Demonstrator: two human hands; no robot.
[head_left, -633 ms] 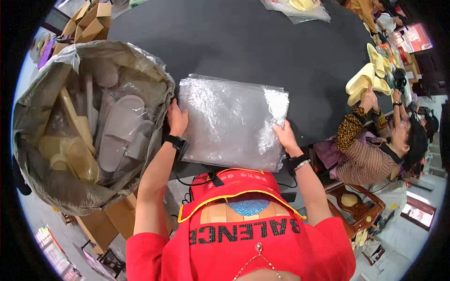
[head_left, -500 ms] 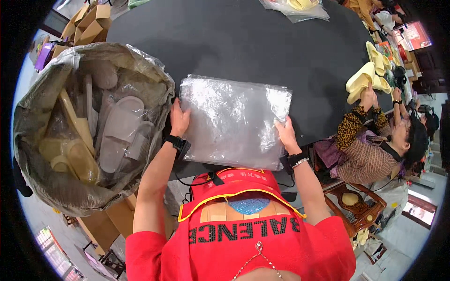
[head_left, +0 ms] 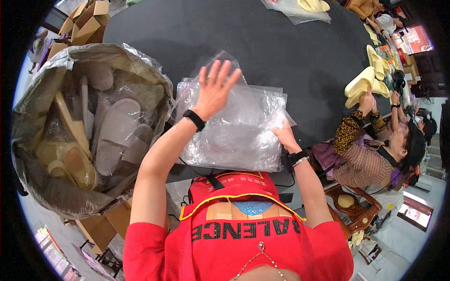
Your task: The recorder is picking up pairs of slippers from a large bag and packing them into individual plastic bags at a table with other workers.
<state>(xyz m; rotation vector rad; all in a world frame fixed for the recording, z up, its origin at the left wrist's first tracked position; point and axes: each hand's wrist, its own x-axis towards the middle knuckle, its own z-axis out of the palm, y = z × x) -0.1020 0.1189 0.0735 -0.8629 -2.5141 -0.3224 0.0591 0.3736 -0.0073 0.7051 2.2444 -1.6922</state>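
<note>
A pile of clear plastic bags (head_left: 236, 140) lies on the black table (head_left: 281, 51) just in front of me. My left hand (head_left: 215, 89), with a black band on its wrist, is raised over the pile's far left part, palm down and fingers spread; one thin bag bulges up behind the fingertips. At the pile's right edge my right hand (head_left: 282, 136) pinches the top bag. The top bag looks rumpled and partly lifted.
A big plastic-lined sack (head_left: 56, 187) full of pale slippers stands at my left. Cardboard boxes (head_left: 86, 21) sit behind it. At the right a seated person (head_left: 370, 150) handles yellow slippers (head_left: 358, 86). Another clear bag of yellow slippers (head_left: 304, 7) lies at the table's far edge.
My left hand has left the pile's left edge and risen over it with fingers spread. The top bag has lifted and crumpled. My right hand has stayed at the right edge.
</note>
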